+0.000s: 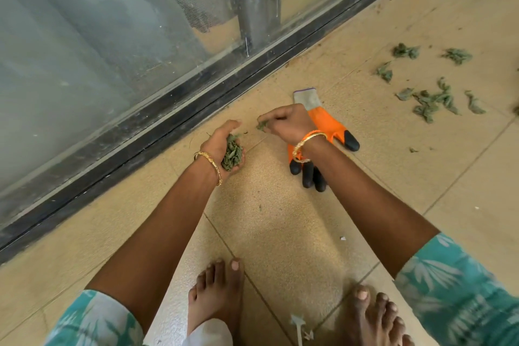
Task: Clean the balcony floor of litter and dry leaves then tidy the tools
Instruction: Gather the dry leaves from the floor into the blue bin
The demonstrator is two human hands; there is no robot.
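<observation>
This is a home balcony. A big glass sliding door [112,50] with a dark track [196,118] fills the upper left. Tan floor tiles [280,233] with green leaves [432,101] lie at right.

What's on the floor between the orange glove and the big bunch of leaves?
In the head view, just bare tile lies between the glove and the leaves.

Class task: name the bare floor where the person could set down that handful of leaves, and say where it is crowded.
Bare tile lies between the left hand, the orange glove and the bare feet. Crowded: scattered leaves at upper right.
</observation>
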